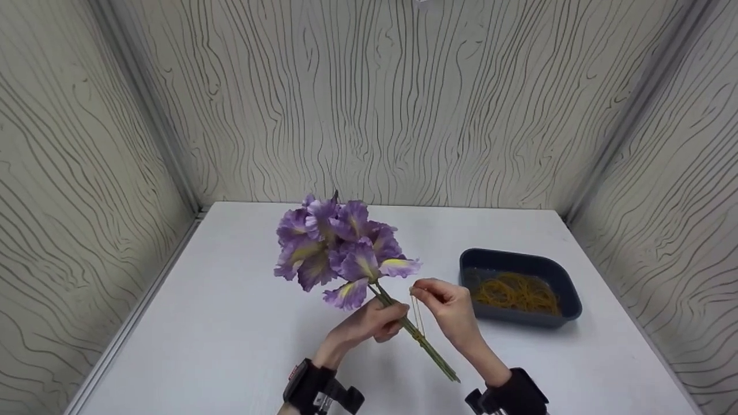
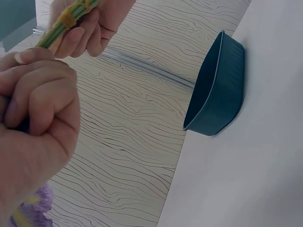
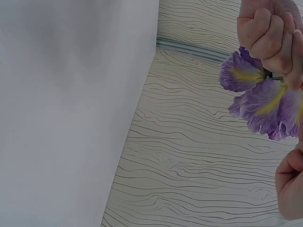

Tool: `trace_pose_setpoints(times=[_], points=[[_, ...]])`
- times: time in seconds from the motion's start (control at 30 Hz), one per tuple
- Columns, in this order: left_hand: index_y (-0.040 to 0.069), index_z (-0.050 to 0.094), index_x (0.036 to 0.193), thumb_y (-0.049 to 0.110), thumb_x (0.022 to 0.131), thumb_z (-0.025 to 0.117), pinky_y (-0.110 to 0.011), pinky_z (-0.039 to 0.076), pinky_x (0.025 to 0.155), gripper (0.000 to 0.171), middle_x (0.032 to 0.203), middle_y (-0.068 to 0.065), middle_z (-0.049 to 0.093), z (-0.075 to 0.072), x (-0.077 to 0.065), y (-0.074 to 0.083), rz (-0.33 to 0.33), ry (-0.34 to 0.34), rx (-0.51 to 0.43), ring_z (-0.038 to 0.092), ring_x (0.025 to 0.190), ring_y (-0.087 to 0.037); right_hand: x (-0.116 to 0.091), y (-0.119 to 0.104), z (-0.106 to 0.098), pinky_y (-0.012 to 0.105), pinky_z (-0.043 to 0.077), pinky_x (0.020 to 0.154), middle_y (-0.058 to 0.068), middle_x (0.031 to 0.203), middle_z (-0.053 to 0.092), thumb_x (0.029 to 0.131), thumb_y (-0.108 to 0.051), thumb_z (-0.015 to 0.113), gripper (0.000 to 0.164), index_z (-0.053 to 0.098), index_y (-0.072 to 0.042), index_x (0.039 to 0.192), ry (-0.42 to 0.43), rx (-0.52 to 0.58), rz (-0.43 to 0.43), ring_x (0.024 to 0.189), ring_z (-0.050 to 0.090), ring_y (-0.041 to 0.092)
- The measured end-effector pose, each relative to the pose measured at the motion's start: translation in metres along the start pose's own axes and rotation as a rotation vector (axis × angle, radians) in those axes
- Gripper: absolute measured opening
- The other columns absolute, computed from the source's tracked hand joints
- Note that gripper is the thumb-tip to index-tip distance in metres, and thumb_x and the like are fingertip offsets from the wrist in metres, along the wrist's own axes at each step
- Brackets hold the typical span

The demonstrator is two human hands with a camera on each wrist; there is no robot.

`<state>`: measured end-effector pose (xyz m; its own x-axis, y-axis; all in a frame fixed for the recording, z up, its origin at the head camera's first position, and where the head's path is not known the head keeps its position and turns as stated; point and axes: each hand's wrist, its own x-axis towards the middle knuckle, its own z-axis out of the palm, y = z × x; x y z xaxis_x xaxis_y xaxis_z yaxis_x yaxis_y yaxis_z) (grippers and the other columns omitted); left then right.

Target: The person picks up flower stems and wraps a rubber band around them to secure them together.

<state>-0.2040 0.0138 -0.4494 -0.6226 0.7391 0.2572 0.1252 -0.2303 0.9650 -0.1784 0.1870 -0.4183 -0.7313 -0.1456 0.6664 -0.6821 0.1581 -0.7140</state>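
Observation:
A bunch of purple artificial irises (image 1: 340, 248) with yellow-streaked petals is held above the table, blooms to the far left and stems (image 1: 440, 358) slanting down to the right. My left hand (image 1: 369, 323) grips the stems just below the blooms, fingers curled round them. A yellow rubber band (image 1: 418, 336) is wound round the stems below that hand. With thumb and fingertips my right hand (image 1: 452, 311) pinches a loop of this band, stretched upward from the stems. In the left wrist view, wound turns of the band (image 2: 68, 19) show on the green stems.
On the right of the white table (image 1: 230, 323) stands a dark blue plastic bin (image 1: 519, 317) holding many loose yellow rubber bands (image 1: 516, 293). Wood-grain patterned panels (image 1: 369, 115) enclose the table at the back and both sides.

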Motion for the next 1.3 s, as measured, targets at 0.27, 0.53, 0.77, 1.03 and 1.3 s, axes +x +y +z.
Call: trace_pose_setpoints(times=[0.27, 0.53, 0.77, 1.03, 1.3], points=[[-0.005, 0.039, 0.06, 0.023, 0.097, 0.04, -0.027, 0.018, 0.039, 0.047, 0.048, 0.0, 0.029, -0.007, -0.001, 0.004, -0.01, 0.067, 0.071, 0.021, 0.039, -0.011, -0.012, -0.015, 0.003, 0.022, 0.033, 0.041, 0.005, 0.057, 0.049, 0.083, 0.003, 0.062, 0.006, 0.065, -0.002, 0.081, -0.119, -0.028, 0.112, 0.048, 0.039, 0.007], [-0.009, 0.037, 0.06, 0.009, 0.097, 0.039, -0.023, 0.019, 0.04, 0.041, 0.047, 0.005, 0.029, 0.003, -0.001, 0.028, -0.032, 0.085, 0.161, 0.023, 0.039, -0.007, -0.02, -0.01, -0.001, 0.022, 0.038, 0.038, 0.011, 0.065, 0.058, 0.085, 0.002, 0.058, 0.005, 0.062, 0.006, 0.084, -0.213, 0.117, 0.241, 0.04, 0.04, 0.024], [0.002, 0.038, 0.053, 0.013, 0.091, 0.044, -0.022, 0.017, 0.04, 0.041, 0.046, 0.008, 0.027, 0.003, 0.007, 0.019, -0.104, 0.223, 0.355, 0.021, 0.04, -0.005, -0.02, -0.005, -0.004, 0.017, 0.035, 0.042, 0.019, 0.069, 0.061, 0.087, 0.007, 0.053, 0.011, 0.059, 0.015, 0.09, -0.335, 0.203, 0.283, 0.046, 0.045, 0.012], [0.014, 0.039, 0.056, 0.016, 0.089, 0.051, -0.022, 0.02, 0.042, 0.035, 0.049, 0.009, 0.028, -0.005, 0.017, -0.003, -0.092, 0.341, 0.581, 0.024, 0.041, -0.003, -0.021, 0.0, -0.002, 0.033, 0.044, 0.041, 0.023, 0.072, 0.06, 0.088, 0.005, 0.053, 0.01, 0.056, 0.014, 0.092, -0.431, 0.192, 0.251, 0.05, 0.051, 0.016], [0.013, 0.04, 0.06, 0.015, 0.09, 0.052, -0.022, 0.024, 0.045, 0.032, 0.052, 0.009, 0.03, -0.006, 0.025, -0.009, -0.025, 0.411, 0.656, 0.026, 0.045, -0.004, -0.025, 0.002, 0.004, 0.035, 0.049, 0.049, 0.025, 0.075, 0.059, 0.089, 0.003, 0.054, 0.013, 0.053, 0.015, 0.093, -0.37, 0.209, 0.364, 0.054, 0.056, 0.015]])
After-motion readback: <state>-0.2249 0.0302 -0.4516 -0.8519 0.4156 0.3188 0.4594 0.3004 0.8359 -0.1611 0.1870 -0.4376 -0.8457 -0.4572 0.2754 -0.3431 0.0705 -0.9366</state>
